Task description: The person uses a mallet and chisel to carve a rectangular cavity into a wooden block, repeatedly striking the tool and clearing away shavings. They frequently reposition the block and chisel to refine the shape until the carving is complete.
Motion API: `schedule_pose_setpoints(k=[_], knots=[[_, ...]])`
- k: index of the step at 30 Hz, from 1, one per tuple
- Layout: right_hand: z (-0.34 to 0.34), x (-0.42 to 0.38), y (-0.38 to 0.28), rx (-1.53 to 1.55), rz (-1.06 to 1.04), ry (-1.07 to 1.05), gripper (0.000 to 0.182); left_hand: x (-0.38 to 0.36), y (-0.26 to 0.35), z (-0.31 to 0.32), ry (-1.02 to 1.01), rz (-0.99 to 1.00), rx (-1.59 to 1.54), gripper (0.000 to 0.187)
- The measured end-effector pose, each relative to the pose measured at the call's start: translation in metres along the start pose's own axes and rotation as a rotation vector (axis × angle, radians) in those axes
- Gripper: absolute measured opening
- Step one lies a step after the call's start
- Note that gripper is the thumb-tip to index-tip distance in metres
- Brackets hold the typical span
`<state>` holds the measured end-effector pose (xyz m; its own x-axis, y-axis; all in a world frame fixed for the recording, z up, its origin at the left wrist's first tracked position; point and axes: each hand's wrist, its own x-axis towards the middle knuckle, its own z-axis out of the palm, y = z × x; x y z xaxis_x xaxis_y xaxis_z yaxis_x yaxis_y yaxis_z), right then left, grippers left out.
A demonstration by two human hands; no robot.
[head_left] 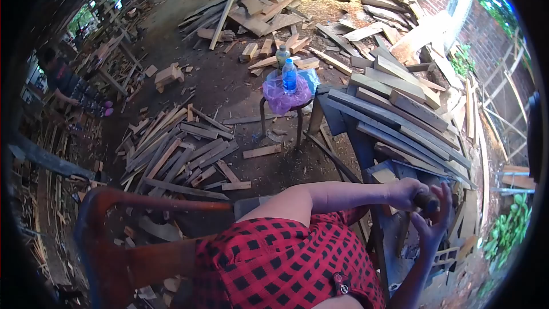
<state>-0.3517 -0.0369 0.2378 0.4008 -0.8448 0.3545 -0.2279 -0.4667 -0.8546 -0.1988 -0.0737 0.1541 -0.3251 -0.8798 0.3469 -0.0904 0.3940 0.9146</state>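
Note:
My left hand [406, 193] reaches in from the left, its fingers wrapped round a short dark object [426, 201] whose end points toward my right hand. My right hand [433, 226] comes up from below, fingers apart and curved beside that end. Whether its fingertips touch the object cannot be made out. Both hands are over the near end of a dark work stand [394, 240], just beyond my red and black checked clothing [286, 254]. Long sawn boards [400, 120] lie stacked on the stand above my hands.
A stool [299, 129] bears a pink plastic bag [277, 101] and a blue-labelled bottle [290, 77]. Wood offcuts [189, 151] cover the ground. A reddish chair frame [94, 234] is at the lower left. Another person [64, 80] is at the far left.

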Motion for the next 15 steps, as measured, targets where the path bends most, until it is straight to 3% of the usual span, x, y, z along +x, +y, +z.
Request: schedule_pose_setpoints(k=[1, 3, 4, 8, 9, 11, 13, 15], knots=[[0.0, 0.001, 0.01, 0.009, -0.007, -0.012, 0.076, -0.002, 0.0, 0.0, 0.013, -0.004, 0.009, 0.03], [-0.004, 0.006, 0.031, -0.2, -0.1, -0.143, 0.044, -0.008, -0.006, 0.002, 0.083, 0.105, 0.215, 0.029], [0.008, 0.007, 0.01, -0.178, -0.108, -0.088, 0.023, -0.011, -0.027, 0.005, 0.127, 0.164, 0.381, 0.033], [0.004, 0.002, 0.018, -0.221, -0.014, -0.017, 0.026, -0.085, -0.049, -0.047, 0.332, 0.102, 0.591, 0.042], [0.0, 0.0, 0.026, -0.221, -0.01, -0.008, 0.026, -0.107, -0.066, -0.063, 0.237, -0.14, 0.584, 0.041], [-0.017, -0.008, 0.052, -0.182, 0.033, 0.142, 0.023, -0.156, -0.112, -0.076, 0.279, -0.556, 0.47, 0.031], [-0.027, -0.018, 0.066, -0.149, 0.023, 0.227, 0.019, -0.189, -0.163, -0.078, 0.186, -0.693, 0.52, 0.03], [-0.034, -0.026, 0.059, -0.04, 0.261, 0.392, 0.018, -0.197, -0.22, -0.071, 0.012, -0.705, 0.517, 0.031]])
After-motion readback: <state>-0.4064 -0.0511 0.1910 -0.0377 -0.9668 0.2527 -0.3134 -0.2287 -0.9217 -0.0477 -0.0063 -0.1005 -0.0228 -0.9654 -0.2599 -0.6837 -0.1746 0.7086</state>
